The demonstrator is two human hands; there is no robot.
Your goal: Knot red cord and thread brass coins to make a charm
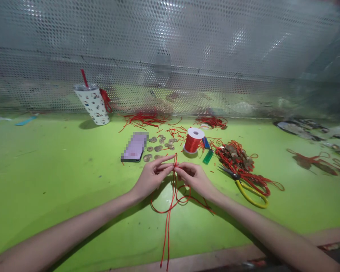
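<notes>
Both hands meet over the green table (102,226), pinching one red cord (169,223). My left hand (151,174) grips it between thumb and fingers, with the index finger stretched toward a small loop at the top. Close beside it, my right hand (195,178) pinches the same cord from the right. Below the fingers the cord hangs in long strands and curls on the tabletop. Whether a knot sits between the fingertips is hidden. Just beyond the hands lie several round brass-coloured coins (158,148) and a spool of red cord (192,141).
A phone (133,149) lies left of the coins, a patterned tumbler (94,105) behind it. Green lighter (208,156), yellow-and-red-handled scissors (243,187) and a pile of corded coins (236,155) are at right. Red cord scraps (147,119) lie before a perforated metal panel (130,56).
</notes>
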